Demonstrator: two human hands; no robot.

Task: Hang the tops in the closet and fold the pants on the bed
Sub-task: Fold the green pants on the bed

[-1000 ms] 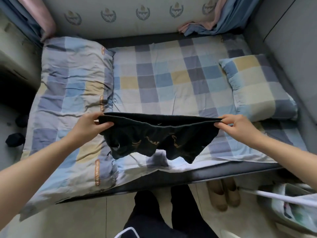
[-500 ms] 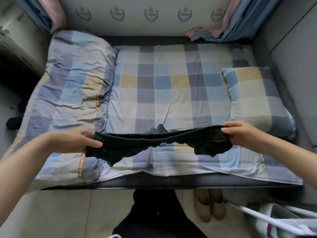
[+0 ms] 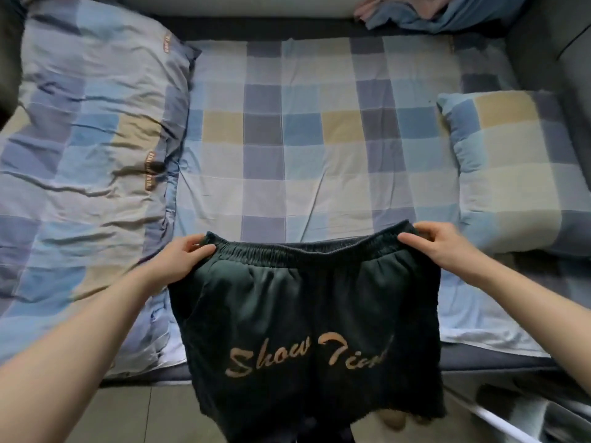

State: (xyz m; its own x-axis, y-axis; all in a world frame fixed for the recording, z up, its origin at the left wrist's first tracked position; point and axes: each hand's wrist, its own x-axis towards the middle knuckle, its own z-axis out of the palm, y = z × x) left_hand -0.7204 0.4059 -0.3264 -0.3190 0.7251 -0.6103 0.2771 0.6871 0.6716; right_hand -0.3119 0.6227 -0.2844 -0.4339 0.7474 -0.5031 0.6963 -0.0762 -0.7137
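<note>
- Our left hand (image 3: 184,259) pinches the left end of the shorts' waistband, thumb on top and fingers curled underneath.
- Our right hand (image 3: 439,247) grips the right end of the same waistband, fingers curled over its edge.
- Between our hands hang the dark green shorts (image 3: 307,321), spread flat and facing us, waistband stretched level from left to right.
- The shorts point waistband away from us and legs down toward us; their tan lettering reads left to right across the lower front.
- The waistband sits over the near edge of the bed (image 3: 495,361); the legs hang past it in front of the floor.
- Beyond our hands lies the checked sheet (image 3: 303,139).
- Left of our left hand is a rumpled quilt (image 3: 83,148); beyond our right hand rests a pillow (image 3: 511,161).
</note>
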